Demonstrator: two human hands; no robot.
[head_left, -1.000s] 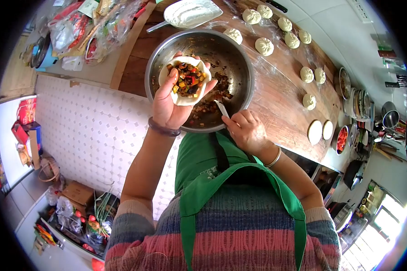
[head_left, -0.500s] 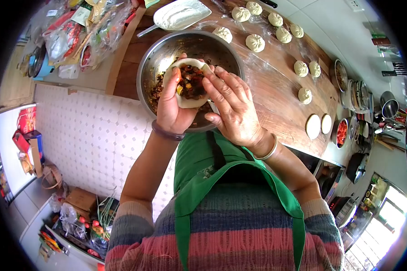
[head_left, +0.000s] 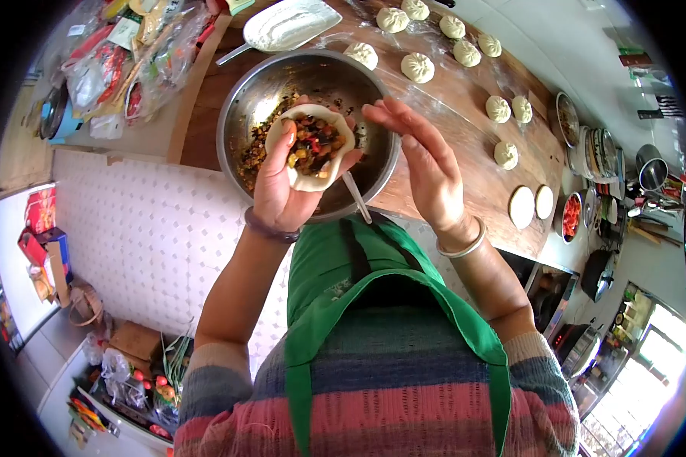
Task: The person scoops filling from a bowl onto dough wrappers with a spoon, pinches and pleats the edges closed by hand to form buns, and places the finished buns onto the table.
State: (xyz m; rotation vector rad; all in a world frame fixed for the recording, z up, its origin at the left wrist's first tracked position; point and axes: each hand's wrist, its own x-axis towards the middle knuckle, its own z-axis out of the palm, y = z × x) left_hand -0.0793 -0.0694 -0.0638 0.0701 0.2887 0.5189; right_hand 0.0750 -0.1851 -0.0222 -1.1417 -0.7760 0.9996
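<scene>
My left hand [head_left: 282, 190] cups a round dough wrapper [head_left: 310, 183], its thumb pressed on the dark, red and yellow chopped filling [head_left: 316, 145] inside. Both are above a large steel bowl [head_left: 232, 99] with more filling on its bottom and wall. Over the bowl's right edge, my right hand [head_left: 431, 171] is raised with its fingers stretched out, holding nothing and apart from the wrapper. A spoon [head_left: 356, 196] leans on the bowl's near rim, its handle pointing towards the green apron [head_left: 320, 259].
Several pleated buns [head_left: 418, 68] stand on the floured wooden table [head_left: 465, 190]. Two flat wrappers [head_left: 521, 207] lie at its right, beside a bowl of red pieces [head_left: 571, 218]. A flour scoop [head_left: 291, 24] lies behind the bowl; plastic bags [head_left: 91, 80] are at the upper left.
My right hand has let go of the spoon, come to the wrapper, then moved off to the right with its fingers spread. The spoon now rests on the bowl's rim.
</scene>
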